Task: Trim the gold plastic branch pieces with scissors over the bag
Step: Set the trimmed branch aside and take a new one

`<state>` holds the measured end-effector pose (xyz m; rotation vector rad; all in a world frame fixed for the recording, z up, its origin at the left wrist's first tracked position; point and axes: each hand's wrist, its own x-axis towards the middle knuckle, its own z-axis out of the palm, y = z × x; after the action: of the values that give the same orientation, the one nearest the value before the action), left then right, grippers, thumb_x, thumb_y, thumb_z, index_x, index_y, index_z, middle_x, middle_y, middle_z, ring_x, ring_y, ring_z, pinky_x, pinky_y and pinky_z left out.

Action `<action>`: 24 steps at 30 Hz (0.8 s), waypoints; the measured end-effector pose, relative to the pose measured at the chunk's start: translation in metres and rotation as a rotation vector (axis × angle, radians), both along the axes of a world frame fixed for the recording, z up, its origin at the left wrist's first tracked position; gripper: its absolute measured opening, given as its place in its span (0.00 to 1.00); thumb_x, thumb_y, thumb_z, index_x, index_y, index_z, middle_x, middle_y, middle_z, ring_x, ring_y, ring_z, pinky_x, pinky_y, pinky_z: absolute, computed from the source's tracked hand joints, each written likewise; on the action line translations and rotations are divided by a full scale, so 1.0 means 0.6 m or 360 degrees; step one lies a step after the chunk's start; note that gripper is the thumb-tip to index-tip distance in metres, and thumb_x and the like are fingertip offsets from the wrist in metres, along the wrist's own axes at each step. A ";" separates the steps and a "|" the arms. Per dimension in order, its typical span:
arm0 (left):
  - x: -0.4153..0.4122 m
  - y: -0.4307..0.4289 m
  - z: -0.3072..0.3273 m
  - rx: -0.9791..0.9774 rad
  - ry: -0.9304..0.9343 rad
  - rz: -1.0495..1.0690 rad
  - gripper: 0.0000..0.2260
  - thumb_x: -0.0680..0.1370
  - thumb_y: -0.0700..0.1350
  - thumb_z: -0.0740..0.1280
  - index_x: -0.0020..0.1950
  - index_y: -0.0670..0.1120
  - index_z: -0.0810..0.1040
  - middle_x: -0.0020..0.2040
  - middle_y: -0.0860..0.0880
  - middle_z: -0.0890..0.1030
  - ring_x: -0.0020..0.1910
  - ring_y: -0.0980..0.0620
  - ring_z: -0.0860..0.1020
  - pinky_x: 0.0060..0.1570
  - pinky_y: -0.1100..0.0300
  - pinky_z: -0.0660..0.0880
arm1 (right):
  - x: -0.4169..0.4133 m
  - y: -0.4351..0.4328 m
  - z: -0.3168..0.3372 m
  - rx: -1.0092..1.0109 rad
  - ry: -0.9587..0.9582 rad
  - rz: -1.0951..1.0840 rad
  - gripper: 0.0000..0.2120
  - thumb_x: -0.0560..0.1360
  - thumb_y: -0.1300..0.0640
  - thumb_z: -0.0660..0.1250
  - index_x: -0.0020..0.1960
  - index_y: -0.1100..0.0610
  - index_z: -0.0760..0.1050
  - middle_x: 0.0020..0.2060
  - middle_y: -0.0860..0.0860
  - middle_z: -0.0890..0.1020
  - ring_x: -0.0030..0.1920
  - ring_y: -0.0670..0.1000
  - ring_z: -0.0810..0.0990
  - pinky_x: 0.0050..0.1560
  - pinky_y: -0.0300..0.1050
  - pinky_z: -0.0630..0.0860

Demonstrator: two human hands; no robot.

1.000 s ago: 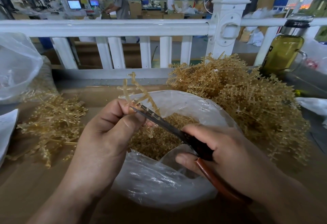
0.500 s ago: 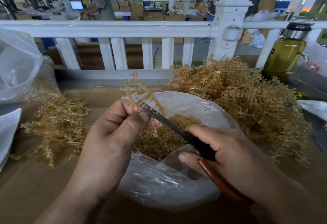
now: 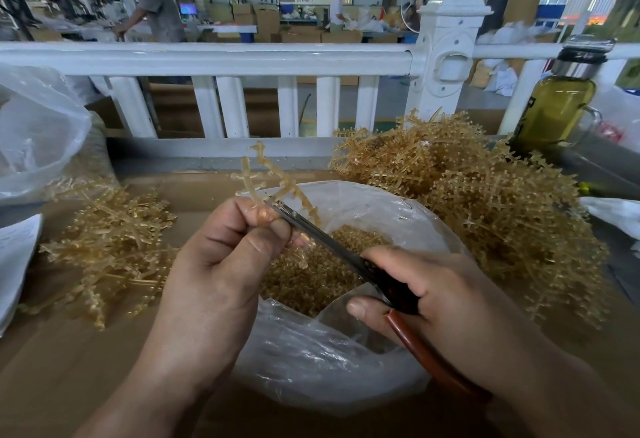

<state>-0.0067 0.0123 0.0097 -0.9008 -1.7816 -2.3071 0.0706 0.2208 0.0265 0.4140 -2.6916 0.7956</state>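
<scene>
Gold branch, cardboard tabletop, white railing, boxes beyond

A white railing runs across the back; a glass bottle of olive liquid stands far right

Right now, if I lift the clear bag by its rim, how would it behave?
The clear bag would probably sag: its thin film looks wrinkled and slumped. The gold trimmings inside seem light, but could spill through its wide-open mouth.

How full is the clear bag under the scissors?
Partly full: the clear bag stands open, and a heap of small gold trimmings lies inside, below its rim.
</scene>
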 end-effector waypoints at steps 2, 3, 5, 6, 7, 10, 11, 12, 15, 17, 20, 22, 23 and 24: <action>0.000 0.001 0.000 0.0006 0.0006 -0.0005 0.04 0.75 0.47 0.68 0.42 0.54 0.80 0.43 0.51 0.81 0.47 0.53 0.79 0.55 0.57 0.73 | 0.000 0.000 0.000 0.0003 -0.0001 0.0003 0.14 0.75 0.35 0.64 0.48 0.46 0.73 0.34 0.44 0.74 0.34 0.44 0.75 0.32 0.35 0.66; 0.000 0.001 0.000 0.0005 0.0011 -0.0005 0.04 0.75 0.47 0.68 0.42 0.55 0.80 0.43 0.52 0.81 0.47 0.54 0.79 0.55 0.58 0.73 | -0.001 0.001 0.000 0.0004 0.0001 0.0006 0.14 0.75 0.36 0.64 0.47 0.46 0.73 0.34 0.44 0.74 0.34 0.44 0.75 0.32 0.35 0.66; 0.000 0.003 0.001 0.0001 0.0021 -0.0007 0.05 0.75 0.46 0.67 0.42 0.56 0.80 0.43 0.53 0.81 0.47 0.54 0.79 0.55 0.58 0.73 | -0.001 0.001 0.000 0.0006 0.0006 0.0005 0.14 0.75 0.36 0.64 0.46 0.47 0.73 0.34 0.44 0.74 0.34 0.44 0.75 0.32 0.34 0.66; 0.001 0.003 0.002 0.0000 0.0024 -0.0009 0.05 0.75 0.46 0.67 0.42 0.56 0.80 0.43 0.53 0.81 0.47 0.54 0.79 0.55 0.57 0.72 | -0.001 0.001 0.000 0.0003 0.0010 0.0004 0.14 0.75 0.36 0.64 0.46 0.47 0.73 0.33 0.44 0.74 0.34 0.43 0.74 0.32 0.33 0.66; 0.001 0.004 0.002 0.0004 0.0021 -0.0009 0.05 0.75 0.46 0.68 0.42 0.55 0.80 0.43 0.53 0.81 0.47 0.54 0.79 0.56 0.56 0.71 | -0.001 0.001 0.000 -0.0001 0.0013 0.0003 0.14 0.75 0.36 0.64 0.45 0.47 0.73 0.33 0.44 0.73 0.33 0.43 0.74 0.32 0.33 0.65; 0.001 0.005 0.001 0.0041 -0.0006 -0.0001 0.04 0.74 0.46 0.68 0.42 0.55 0.80 0.42 0.52 0.81 0.47 0.52 0.79 0.57 0.53 0.70 | -0.002 0.001 0.001 -0.0014 0.0007 0.0012 0.15 0.75 0.37 0.64 0.45 0.48 0.73 0.32 0.45 0.73 0.32 0.45 0.74 0.31 0.34 0.65; 0.001 0.005 0.000 0.0047 -0.0010 0.0001 0.04 0.74 0.46 0.69 0.42 0.55 0.80 0.42 0.51 0.81 0.47 0.52 0.79 0.57 0.53 0.70 | -0.002 0.001 0.001 -0.0013 0.0004 0.0013 0.15 0.75 0.37 0.64 0.45 0.48 0.73 0.32 0.45 0.73 0.32 0.45 0.74 0.31 0.34 0.65; 0.001 0.005 0.000 0.0047 -0.0012 0.0004 0.03 0.74 0.46 0.69 0.42 0.55 0.80 0.43 0.51 0.81 0.47 0.51 0.79 0.57 0.52 0.70 | -0.001 0.001 0.001 -0.0011 0.0004 0.0010 0.15 0.75 0.37 0.64 0.45 0.49 0.73 0.32 0.45 0.73 0.33 0.45 0.74 0.31 0.34 0.65; 0.000 0.004 0.000 0.0044 -0.0023 -0.0001 0.04 0.74 0.46 0.68 0.41 0.55 0.80 0.42 0.51 0.81 0.47 0.52 0.79 0.57 0.53 0.70 | -0.001 0.000 0.002 -0.0006 0.0001 -0.0009 0.15 0.75 0.37 0.65 0.45 0.48 0.73 0.32 0.45 0.73 0.33 0.44 0.74 0.32 0.34 0.65; 0.000 0.004 -0.001 0.0040 -0.0019 -0.0005 0.04 0.75 0.46 0.68 0.42 0.55 0.80 0.42 0.52 0.81 0.47 0.52 0.79 0.56 0.55 0.71 | -0.001 0.001 0.002 0.0005 0.0000 -0.0016 0.15 0.75 0.36 0.65 0.45 0.48 0.73 0.32 0.44 0.73 0.33 0.43 0.74 0.32 0.34 0.66; 0.000 0.004 0.000 0.0043 -0.0014 -0.0007 0.04 0.75 0.46 0.69 0.42 0.55 0.80 0.42 0.51 0.81 0.47 0.52 0.79 0.54 0.59 0.75 | -0.001 0.000 0.002 -0.0006 -0.0004 -0.0008 0.15 0.75 0.36 0.64 0.45 0.48 0.73 0.32 0.45 0.73 0.33 0.44 0.74 0.31 0.35 0.66; 0.000 0.004 0.000 0.0043 -0.0016 -0.0011 0.04 0.75 0.47 0.69 0.42 0.55 0.80 0.42 0.52 0.81 0.47 0.52 0.79 0.53 0.61 0.76 | -0.001 0.000 0.001 -0.0011 -0.0003 -0.0018 0.17 0.74 0.35 0.64 0.46 0.49 0.73 0.33 0.45 0.74 0.34 0.44 0.75 0.32 0.36 0.67; 0.001 0.004 0.000 0.0035 -0.0016 -0.0009 0.04 0.75 0.47 0.68 0.42 0.55 0.81 0.43 0.51 0.82 0.47 0.52 0.80 0.54 0.60 0.76 | -0.002 0.000 0.001 -0.0008 -0.0003 -0.0019 0.17 0.74 0.35 0.64 0.46 0.48 0.73 0.33 0.45 0.74 0.34 0.44 0.75 0.32 0.35 0.67; 0.001 0.004 0.001 0.0024 -0.0014 -0.0004 0.03 0.75 0.48 0.68 0.42 0.55 0.81 0.43 0.51 0.82 0.47 0.52 0.80 0.54 0.59 0.76 | -0.002 0.000 0.001 -0.0003 -0.0003 -0.0016 0.16 0.74 0.36 0.64 0.45 0.48 0.73 0.34 0.44 0.74 0.33 0.43 0.74 0.32 0.34 0.67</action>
<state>-0.0059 0.0149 0.0102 -0.8921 -1.7646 -2.3265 0.0694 0.2209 0.0274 0.3993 -2.6927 0.7958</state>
